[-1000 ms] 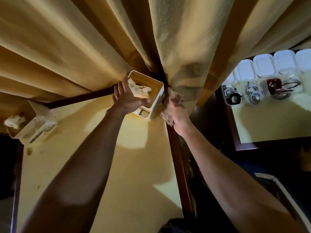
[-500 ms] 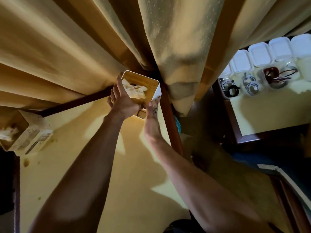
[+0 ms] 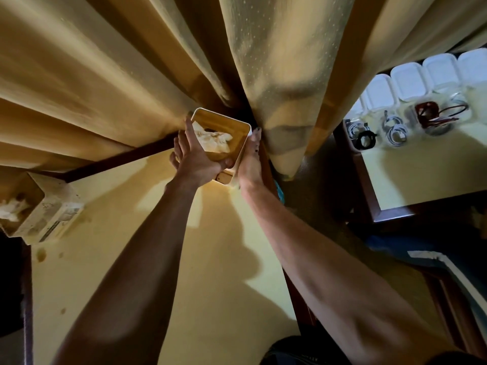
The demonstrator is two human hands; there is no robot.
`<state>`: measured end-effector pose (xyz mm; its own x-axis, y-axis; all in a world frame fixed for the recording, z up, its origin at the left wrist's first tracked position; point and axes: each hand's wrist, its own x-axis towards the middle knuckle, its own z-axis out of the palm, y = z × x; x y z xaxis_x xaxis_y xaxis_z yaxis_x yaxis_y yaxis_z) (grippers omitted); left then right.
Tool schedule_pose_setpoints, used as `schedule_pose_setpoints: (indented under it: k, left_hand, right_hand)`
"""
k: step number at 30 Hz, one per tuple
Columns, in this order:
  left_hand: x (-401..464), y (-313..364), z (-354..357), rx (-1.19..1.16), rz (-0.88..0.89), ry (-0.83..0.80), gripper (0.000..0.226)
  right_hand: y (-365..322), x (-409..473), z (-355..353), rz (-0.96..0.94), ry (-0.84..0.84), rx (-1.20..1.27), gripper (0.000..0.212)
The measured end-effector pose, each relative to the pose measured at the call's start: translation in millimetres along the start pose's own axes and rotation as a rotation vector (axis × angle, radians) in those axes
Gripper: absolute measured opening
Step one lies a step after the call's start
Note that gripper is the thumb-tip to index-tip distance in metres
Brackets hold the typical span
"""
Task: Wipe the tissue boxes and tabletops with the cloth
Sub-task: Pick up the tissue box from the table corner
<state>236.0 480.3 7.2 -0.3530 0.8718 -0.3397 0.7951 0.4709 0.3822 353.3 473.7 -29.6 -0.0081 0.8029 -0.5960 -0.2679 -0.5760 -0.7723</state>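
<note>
The table (image 3: 210,259) stood against the curtain (image 3: 276,61), and the tissue box (image 3: 238,138) was tilted at its far corner, probably to expose a side for wiping. The left hand (image 3: 196,164) gripped its near rim; the right hand (image 3: 251,164) pressed flat, fingers straight, against its side. No cloth showed. White tissue (image 3: 213,139) filled it. A second box (image 3: 42,206) sat at the left edge.

Dim, warm yellow light; hard arm shadows cross the tabletop (image 3: 224,259), and wide-angle stretch warps the edges.

white tissue box (image 3: 238,143) | tilted, far table corner | cloth possibly hidden | second box (image 3: 50,209) left
</note>
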Motion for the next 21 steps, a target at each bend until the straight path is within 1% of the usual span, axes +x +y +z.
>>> schedule_pose_setpoints:
  k: [2, 3, 4, 6, 9, 11, 12, 13, 15, 16, 17, 18, 19, 20, 21]
  left_hand:
    - [0.4, 0.2, 0.5, 0.002, 0.001, 0.009, 0.147]
    - [1.0, 0.1, 0.4, -0.004, -0.001, 0.007, 0.147]
    - [1.2, 0.4, 0.2, -0.008, -0.004, 0.002, 0.145]
    - [1.7, 0.1, 0.6, -0.008, -0.006, 0.003, 0.143]
    - [2.8, -1.3, 1.0, -0.021, -0.015, 0.012, 0.140]
    - [1.4, -1.6, 0.2, -0.009, -0.001, -0.001, 0.135]
    - [0.2, -0.9, -1.1, -0.001, 0.003, -0.008, 0.135]
    - [-0.6, -0.4, -2.0, 0.002, 0.003, -0.009, 0.136]
    - [-0.7, 0.1, -1.3, 0.003, 0.004, 0.002, 0.139]
    - [-0.2, 0.2, -0.5, 0.003, 0.002, 0.007, 0.140]
    - [0.5, -0.4, 0.1, 0.005, 0.000, 0.011, 0.141]
    - [1.0, -1.0, 0.9, 0.010, -0.001, 0.013, 0.143]
    - [1.0, -1.5, 1.3, 0.011, -0.002, 0.013, 0.144]
    - [0.9, -2.0, 1.6, 0.009, -0.003, 0.010, 0.144]
    - [0.8, -2.3, 1.8, 0.005, -0.004, 0.007, 0.144]
  right_hand:
    - [8.5, -24.3, 11.6, 0.032, -0.004, 0.070, 0.080]
    - [14.2, -37.5, 17.9, 0.076, -0.015, 0.087, 0.083]
    - [17.8, -50.8, 23.6, 0.112, -0.039, 0.077, 0.088]
    - [27.3, -57.6, 34.4, 0.097, -0.057, 0.069, 0.098]
    - [8.4, -33.0, 30.5, 0.027, -0.026, 0.078, 0.109]
    - [-5.0, -6.7, 22.8, 0.034, -0.015, 0.126, 0.102]
    - [5.6, 13.3, 19.1, 0.081, -0.016, 0.170, 0.099]
    - [18.3, 31.5, 14.0, 0.147, -0.024, 0.207, 0.101]
    - [43.2, 52.1, 10.2, 0.235, -0.017, 0.244, 0.117]
    - [54.0, 50.4, 10.8, 0.272, -0.026, 0.257, 0.119]
    - [47.0, 26.8, 10.7, 0.297, -0.019, 0.232, 0.113]
    - [44.2, 8.8, 14.5, 0.331, -0.025, 0.215, 0.101]
    - [21.4, -29.8, 16.2, 0.303, -0.025, 0.209, 0.087]
    - [22.0, -40.2, 19.0, 0.316, -0.044, 0.238, 0.078]
    - [28.1, -45.9, 20.1, 0.312, -0.016, 0.269, 0.075]
